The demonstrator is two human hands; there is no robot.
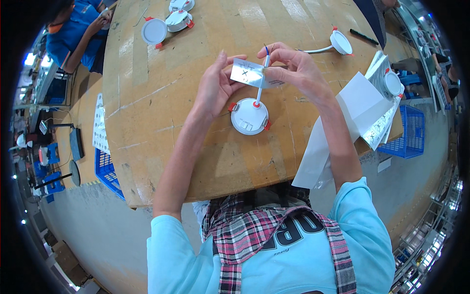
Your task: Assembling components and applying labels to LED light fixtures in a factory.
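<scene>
A round white downlight [249, 116] with red-tipped spring clips lies back-up on the table before me. Its white cable [260, 93] rises away from it, with bare wire ends at the top. A silvery printed label sticker [246, 72] is wrapped across the cable like a flag. My right hand [298, 71] pinches the label and cable between thumb and fingers. At the label's left end, my left hand [219, 84] has its fingers spread, some of them behind the label, its thumb raised apart.
Several more downlights [154, 32] lie at the far left, and another [341, 42] at the far right beside a black pen [364, 36]. Label sheets and white backing paper [364, 100] hang over the right edge. Blue crates [413, 132] flank the table. A co-worker in blue [78, 36] sits far left.
</scene>
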